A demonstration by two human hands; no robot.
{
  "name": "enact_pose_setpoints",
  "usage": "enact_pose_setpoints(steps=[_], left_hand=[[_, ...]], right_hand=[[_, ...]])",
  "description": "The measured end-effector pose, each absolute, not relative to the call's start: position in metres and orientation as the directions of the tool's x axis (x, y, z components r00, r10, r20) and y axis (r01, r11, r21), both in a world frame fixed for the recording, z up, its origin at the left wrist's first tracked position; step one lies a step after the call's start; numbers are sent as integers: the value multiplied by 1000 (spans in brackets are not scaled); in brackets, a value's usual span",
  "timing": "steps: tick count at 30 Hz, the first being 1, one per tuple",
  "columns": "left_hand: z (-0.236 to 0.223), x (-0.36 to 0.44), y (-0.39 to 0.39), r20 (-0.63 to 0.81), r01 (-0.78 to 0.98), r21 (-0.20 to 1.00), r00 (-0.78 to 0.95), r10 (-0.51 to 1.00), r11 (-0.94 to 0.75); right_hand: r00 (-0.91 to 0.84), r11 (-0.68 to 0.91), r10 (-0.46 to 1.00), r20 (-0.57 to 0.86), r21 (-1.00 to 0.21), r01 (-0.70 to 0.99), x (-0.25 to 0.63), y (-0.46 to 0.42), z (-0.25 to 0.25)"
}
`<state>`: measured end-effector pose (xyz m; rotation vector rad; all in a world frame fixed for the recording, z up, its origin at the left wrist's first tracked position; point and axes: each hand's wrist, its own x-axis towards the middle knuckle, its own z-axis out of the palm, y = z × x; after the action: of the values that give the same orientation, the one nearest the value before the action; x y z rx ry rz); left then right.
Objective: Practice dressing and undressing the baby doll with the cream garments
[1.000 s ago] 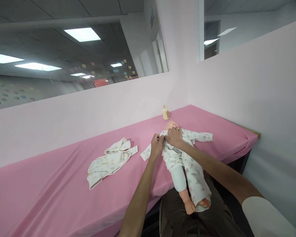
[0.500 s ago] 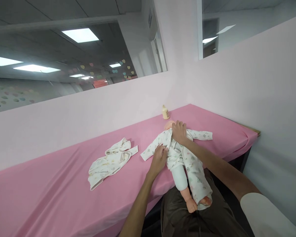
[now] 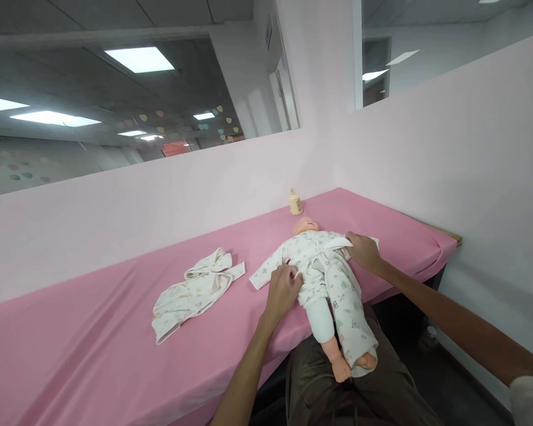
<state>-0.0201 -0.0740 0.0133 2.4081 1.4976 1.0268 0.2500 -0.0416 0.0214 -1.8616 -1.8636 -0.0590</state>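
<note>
A baby doll (image 3: 305,225) lies on its back, head toward the wall, dressed in a white printed romper (image 3: 347,296). One leg, with a pale cloth thigh (image 3: 320,319) and a plastic foot, lies outside the romper; the other is inside its trouser leg. My right hand (image 3: 363,251) grips the romper's front flap at the doll's side, stretching it across the chest. At the opposite side, my left hand (image 3: 285,291) rests against the romper near the waist with curled fingers; whether cloth is pinched between them is hidden.
A second light printed baby garment (image 3: 193,300) lies spread to the left on the pink sheet (image 3: 115,331). Near the wall stands a cream-coloured bottle (image 3: 295,203). Pale walls with windows border the table behind and on the right. My legs are against the front edge.
My right hand has moved from the doll's upper chest to its side, drawing the flap across. The doll's face has come into view. My left hand stays near the waist.
</note>
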Motion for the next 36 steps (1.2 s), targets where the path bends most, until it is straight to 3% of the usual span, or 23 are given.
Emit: enact_pose_setpoints(steps=[5, 9, 13, 16, 20, 22, 25, 27, 32, 36], left_hand=[[15, -12, -72, 498, 830, 457, 59, 865, -320], [15, -17, -74, 400, 804, 559, -47, 915, -203], [14, -25, -77, 363, 836, 534, -95, 927, -124], [17, -23, -82, 359, 831, 542, -92, 929, -127], [17, -18, -110, 393, 758, 638, -168, 904, -136], [9, -18, -131, 424, 744, 624, -66, 903, -238], [-10, -20, -157, 485, 741, 460, 252, 838, -489], [-22, -21, -164, 550, 752, 335, 333, 766, -568], [-35, -21, -155, 673, 822, 103, 358, 648, -560], [-30, -21, -152, 703, 787, 13, 431, 565, -617]], right_hand=[[111, 124, 866, 487, -426, 896, 245, -66, -9], [93, 154, 861, 499, -431, 889, 243, -78, -23], [45, 271, 782, 621, -405, 873, 234, -104, -22], [-134, 468, 662, 737, -267, 843, 215, -129, -12], [-495, 604, 584, 643, 63, 795, 189, -145, -1], [-543, 575, 590, 597, 162, 802, 182, -144, 1], [-543, 541, 605, 582, 200, 817, 178, -137, -2], [-526, 569, 611, 591, 134, 811, 177, -135, -5], [-490, 692, 675, 552, -242, 680, 179, -144, -5], [-502, 703, 697, 512, -350, 619, 186, -150, -2]])
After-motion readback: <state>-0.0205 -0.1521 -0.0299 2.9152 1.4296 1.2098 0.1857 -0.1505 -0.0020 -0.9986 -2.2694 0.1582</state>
